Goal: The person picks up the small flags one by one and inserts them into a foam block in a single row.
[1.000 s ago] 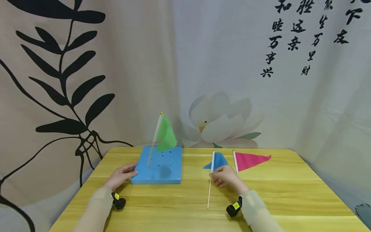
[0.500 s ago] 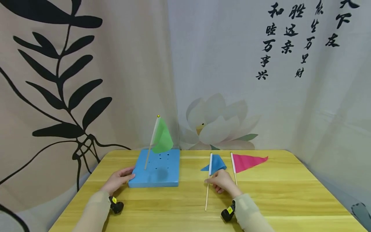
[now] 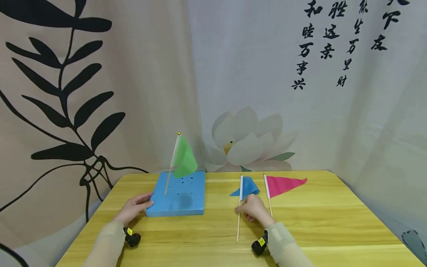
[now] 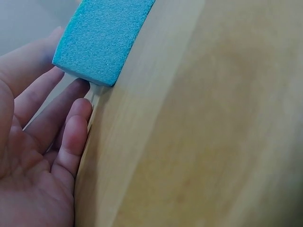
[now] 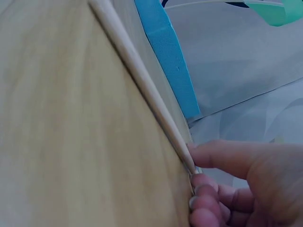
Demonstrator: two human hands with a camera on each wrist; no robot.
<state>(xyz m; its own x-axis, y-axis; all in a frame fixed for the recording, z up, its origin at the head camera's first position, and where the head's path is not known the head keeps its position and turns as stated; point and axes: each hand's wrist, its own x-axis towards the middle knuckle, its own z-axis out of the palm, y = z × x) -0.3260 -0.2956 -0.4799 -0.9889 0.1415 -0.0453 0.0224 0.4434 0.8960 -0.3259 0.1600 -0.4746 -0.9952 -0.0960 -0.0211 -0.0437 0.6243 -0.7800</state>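
A blue foam board point(image 3: 191, 202) with small holes lies on the table, a green flag point(image 3: 185, 159) standing tilted in it on a thin stick. My left hand point(image 3: 133, 208) holds the board's left edge. In the left wrist view its thumb and fingers point(image 4: 75, 135) lie about the corner of the foam. To the right, a blue flag point(image 3: 248, 187) lies on the table. My right hand point(image 3: 255, 208) pinches that flag's wooden stick point(image 5: 142, 78) between thumb and fingertips. Beyond this hand lies a pink pennant point(image 3: 283, 185), its stick partly hidden.
The wooden table point(image 3: 333, 222) runs back to a pale curtain point(image 3: 160, 92) printed with dark leaves, a lotus and characters. Each wrist carries a small black camera point(image 3: 132, 238). Table surface lies between the foam board and the blue flag.
The whole head view has shifted slightly. The right hand keeps its hold on the blue flag's stick, and the left hand stays at the foam board's edge.
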